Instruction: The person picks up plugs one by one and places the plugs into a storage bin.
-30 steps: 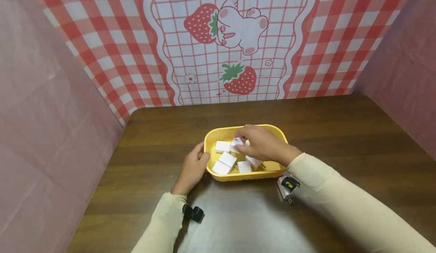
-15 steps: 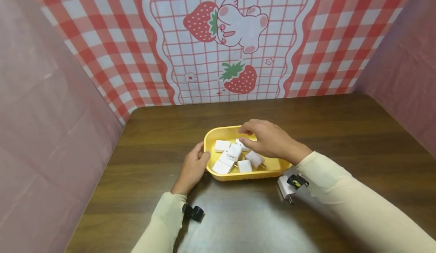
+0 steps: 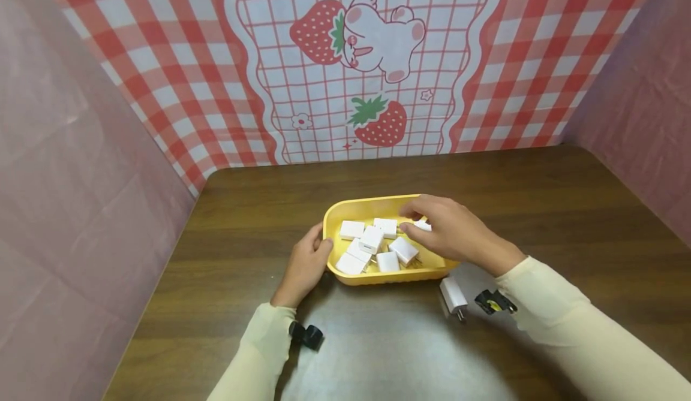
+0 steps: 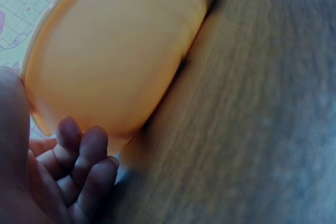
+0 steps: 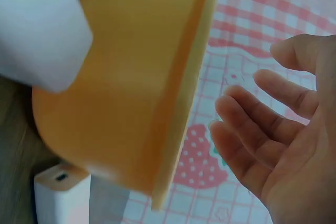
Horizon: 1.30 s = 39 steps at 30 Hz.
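In the head view, a yellow plastic basket holds several white charger plugs, one charger lying tilted on others. My left hand grips the basket's left end, thumb at the rim and fingers against the outside wall. The left wrist view shows those fingers bent beside the wall. Over the basket's right side hovers my right hand, its fingers loosely bent around nothing in the right wrist view. Just below its fingertips, a white charger is partly hidden by the hand.
On the brown wooden table, a white charger lies outside the basket's near right corner. The right wrist view shows a charger with a port and a large blurred white block. A checked strawberry cloth hangs behind.
My right hand has let go of a charger, which now lies on others in the basket's middle. It has then moved right. My left hand stays at the basket's left end.
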{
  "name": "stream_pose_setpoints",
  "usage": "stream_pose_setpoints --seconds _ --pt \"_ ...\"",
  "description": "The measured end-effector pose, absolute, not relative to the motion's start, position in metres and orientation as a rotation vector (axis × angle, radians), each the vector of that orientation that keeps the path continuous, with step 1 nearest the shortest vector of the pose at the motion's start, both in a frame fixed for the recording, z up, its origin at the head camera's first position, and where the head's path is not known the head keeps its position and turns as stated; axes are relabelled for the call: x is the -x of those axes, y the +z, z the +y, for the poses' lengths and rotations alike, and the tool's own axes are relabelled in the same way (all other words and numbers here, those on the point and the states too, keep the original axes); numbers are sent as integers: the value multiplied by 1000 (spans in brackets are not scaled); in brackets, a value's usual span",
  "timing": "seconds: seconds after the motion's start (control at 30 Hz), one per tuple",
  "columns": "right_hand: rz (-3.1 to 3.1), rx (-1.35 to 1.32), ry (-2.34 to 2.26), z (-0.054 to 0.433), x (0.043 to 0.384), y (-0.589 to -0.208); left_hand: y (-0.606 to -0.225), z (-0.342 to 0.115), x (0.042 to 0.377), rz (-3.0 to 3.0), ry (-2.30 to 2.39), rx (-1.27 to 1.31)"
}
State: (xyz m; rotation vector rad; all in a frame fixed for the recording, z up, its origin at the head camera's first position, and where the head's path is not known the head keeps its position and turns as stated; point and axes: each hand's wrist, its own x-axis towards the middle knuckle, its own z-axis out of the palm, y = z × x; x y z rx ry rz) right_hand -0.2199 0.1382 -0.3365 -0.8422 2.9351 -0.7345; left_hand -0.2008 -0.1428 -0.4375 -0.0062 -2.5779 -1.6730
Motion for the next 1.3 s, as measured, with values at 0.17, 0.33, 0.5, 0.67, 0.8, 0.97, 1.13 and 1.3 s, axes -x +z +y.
stream_pose_setpoints --seconds 0.17,0.33,0.5,0.67,0.8,0.97,1.13,1.3 --pt "2959 758 -785 155 211 -331 -437 -143 201 -2577 -1678 8" --pt "2994 736 -820 171 203 -331 -437 -143 201 -2574 -1692 6" --pt "3027 779 -883 186 194 -339 -439 -143 201 -2580 -1690 -18" --pt "3074 748 -916 198 183 -345 -438 -143 201 -2593 -1673 -28" --pt "3070 689 -925 204 176 -348 -438 -143 201 -2594 -1667 -31" --pt "3055 588 -910 210 165 -355 -439 -143 200 -2593 -1683 -33" --pt "3045 522 -894 212 152 -365 -439 -142 201 -2601 -1684 -28" --pt "3053 556 -872 212 143 -375 -437 -143 202 -2599 -1675 -31"
